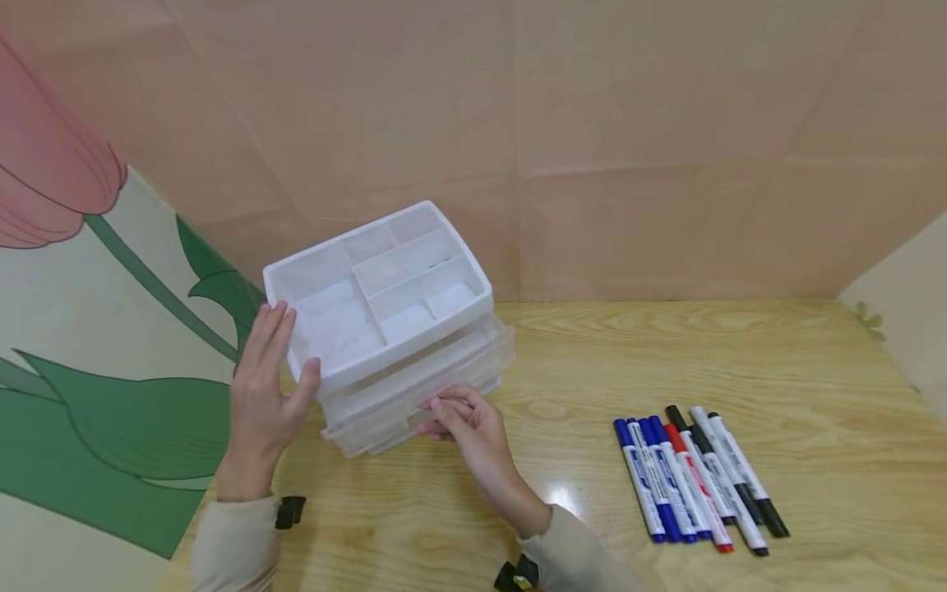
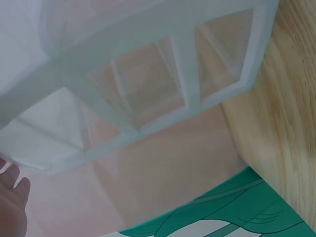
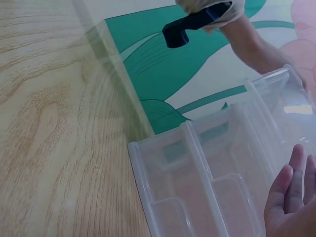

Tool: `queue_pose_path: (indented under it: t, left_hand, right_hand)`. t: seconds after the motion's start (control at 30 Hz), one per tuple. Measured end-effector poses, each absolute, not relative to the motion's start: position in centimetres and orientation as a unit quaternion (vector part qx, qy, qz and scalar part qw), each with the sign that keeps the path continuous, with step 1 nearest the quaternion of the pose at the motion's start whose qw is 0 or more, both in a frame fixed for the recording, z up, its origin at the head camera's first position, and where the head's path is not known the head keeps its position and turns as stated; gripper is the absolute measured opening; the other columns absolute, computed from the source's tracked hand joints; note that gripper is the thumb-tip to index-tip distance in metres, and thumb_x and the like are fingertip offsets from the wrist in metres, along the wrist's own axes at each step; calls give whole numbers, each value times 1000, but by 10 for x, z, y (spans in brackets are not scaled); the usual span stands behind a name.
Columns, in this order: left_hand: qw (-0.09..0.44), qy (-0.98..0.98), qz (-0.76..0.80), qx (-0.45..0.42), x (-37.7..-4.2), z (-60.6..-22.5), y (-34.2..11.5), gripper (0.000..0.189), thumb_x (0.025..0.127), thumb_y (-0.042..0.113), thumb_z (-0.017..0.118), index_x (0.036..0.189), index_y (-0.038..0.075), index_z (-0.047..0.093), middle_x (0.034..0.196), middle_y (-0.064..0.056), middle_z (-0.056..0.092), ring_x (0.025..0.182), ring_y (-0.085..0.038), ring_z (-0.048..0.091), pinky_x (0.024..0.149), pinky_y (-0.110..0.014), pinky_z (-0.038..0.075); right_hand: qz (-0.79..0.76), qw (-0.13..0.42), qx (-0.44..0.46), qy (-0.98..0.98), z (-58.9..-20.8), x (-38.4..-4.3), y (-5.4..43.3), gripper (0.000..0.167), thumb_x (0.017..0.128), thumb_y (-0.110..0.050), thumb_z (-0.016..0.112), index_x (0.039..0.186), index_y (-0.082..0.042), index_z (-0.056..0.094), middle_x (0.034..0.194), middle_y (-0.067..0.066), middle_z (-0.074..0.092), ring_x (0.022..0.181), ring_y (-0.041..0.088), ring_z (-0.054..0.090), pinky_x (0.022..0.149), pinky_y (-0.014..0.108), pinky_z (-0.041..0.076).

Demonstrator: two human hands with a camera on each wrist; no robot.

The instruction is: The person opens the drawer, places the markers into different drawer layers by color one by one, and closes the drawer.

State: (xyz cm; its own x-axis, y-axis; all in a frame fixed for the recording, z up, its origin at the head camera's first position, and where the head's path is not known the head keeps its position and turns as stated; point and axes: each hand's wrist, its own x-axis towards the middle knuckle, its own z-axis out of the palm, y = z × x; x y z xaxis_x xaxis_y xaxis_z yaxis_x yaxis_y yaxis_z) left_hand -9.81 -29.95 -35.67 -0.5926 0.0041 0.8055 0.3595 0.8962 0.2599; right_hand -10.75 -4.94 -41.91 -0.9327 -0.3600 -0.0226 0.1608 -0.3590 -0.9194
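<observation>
Toward the back-left corner of the wood-grain surface (image 1: 570,386), the right hand (image 1: 473,432) seems to pinch a clear drawer (image 1: 414,390); the left hand (image 1: 261,399), fingers extended, touches the white organizer (image 1: 381,300). Working the drawer looks the current step, calling next for a level slide.

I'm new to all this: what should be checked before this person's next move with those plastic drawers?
1. Left hand braced against the drawer box: ok, it touches one side.
2. Right hand at the upper drawer's front: ok.
3. Upper drawer fully out: not ok, it looks only partly open.
4. Markers lying apart from the box: ok.
5. Markers fitting inside that drawer: cannot tell.
</observation>
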Motion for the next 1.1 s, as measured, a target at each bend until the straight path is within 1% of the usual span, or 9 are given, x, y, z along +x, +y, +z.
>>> queue_pose_path:
  t: [0.2,0.37,0.53,0.67,0.7,0.77,0.87,0.93,1.1]
  left_hand:
    - [451,-861,-210,-108,-100,-360,-297,66,97,48,47,135,-5,57,142,-23,55,140,-38,44,120,-27,27]
    - [458,-857,-210,-110,-101,-362,-295,66,97,48,47,135,-5,57,142,-23,55,140,-38,44,120,-26,27]
    - [469,-848,-220,-110,-102,-363,-293,62,97,42,49,135,-5,56,141,-24,55,140,-38,45,120,-26,28]
    - [464,-850,-228,-100,-101,-364,-292,58,95,34,50,137,-5,55,144,-24,53,141,-38,43,119,-25,27]
    - [462,-850,-231,-99,-101,-364,-292,57,94,33,51,137,-5,55,144,-24,53,141,-38,43,119,-25,27]
    - [458,-853,-233,-94,-100,-365,-292,56,94,30,51,138,-4,54,145,-23,52,142,-37,42,119,-25,27]
    - [456,-853,-237,-94,-100,-365,-291,55,94,28,52,139,-4,53,147,-22,51,142,-38,41,120,-25,26]
    - [454,-853,-239,-94,-100,-364,-291,55,93,27,52,139,-4,53,147,-22,50,142,-38,41,120,-25,26]
    - [452,-853,-245,-90,-100,-364,-290,55,92,22,53,140,-4,52,149,-21,49,143,-37,39,120,-26,26]
  right_hand:
    - [-819,156,-95,545,-420,-104,-45,19,98,-8,55,115,1,56,103,4,76,75,8,72,78,28,57]
    - [-815,157,-102,548,-422,-102,-41,25,98,-12,57,117,3,55,99,-8,76,76,7,72,78,29,57]
    - [-808,157,-117,556,-424,-99,-37,30,98,-15,57,118,7,53,104,2,76,77,6,72,78,27,56]
    - [-805,158,-122,559,-424,-96,-36,30,98,-14,57,117,8,53,108,15,74,77,7,72,77,26,56]
    - [-805,158,-121,559,-424,-96,-36,29,98,-14,57,117,8,53,108,15,74,76,7,72,76,26,56]
    - [-804,157,-120,560,-423,-94,-36,29,98,-14,56,116,9,53,110,20,73,76,7,72,76,26,56]
    - [-805,155,-121,560,-423,-92,-35,29,98,-13,56,116,9,52,111,21,72,75,7,72,76,27,57]
    - [-804,157,-121,561,-423,-90,-34,30,98,-14,56,117,9,52,110,19,73,76,7,72,76,27,57]
    - [-803,160,-123,561,-423,-87,-32,31,98,-15,57,117,9,52,105,6,75,76,7,72,76,25,56]
